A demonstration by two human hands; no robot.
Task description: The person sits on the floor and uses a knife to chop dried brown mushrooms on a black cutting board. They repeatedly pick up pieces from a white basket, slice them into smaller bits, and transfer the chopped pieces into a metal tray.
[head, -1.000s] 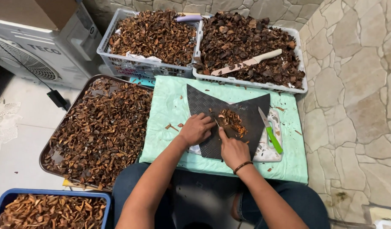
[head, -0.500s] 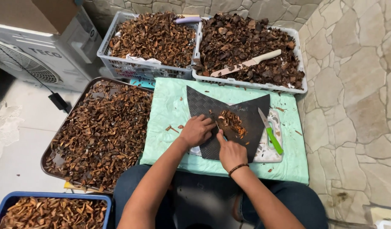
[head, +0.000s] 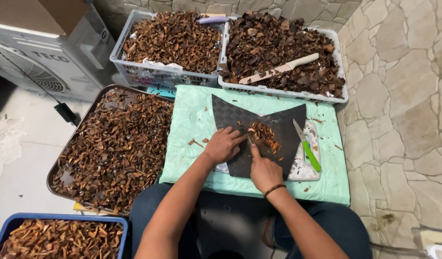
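A dark textured mat [head: 278, 125] lies on a pale green table [head: 192, 115], over a white cutting board [head: 305, 169]. A small heap of brown cut pieces [head: 264, 134] sits on the mat. My left hand [head: 224, 145] rests on the mat just left of the heap, fingers curled over a piece. My right hand [head: 262, 168] grips a knife whose blade [head: 248, 139] points into the heap; its handle is hidden in my fist. A green-handled knife [head: 307, 146] lies loose on the board to the right.
A large dark tray [head: 62, 178] of brown pieces sits left of the table. Two white baskets [head: 168, 76] [head: 283, 88] of brown and darker pieces stand behind it, a pale knife [head: 281, 69] in the right one. A blue crate [head: 62, 219] is at bottom left. Stone floor lies right.
Both hands stay on the mat at the heap, with only slight shifts. The view has tilted a little.
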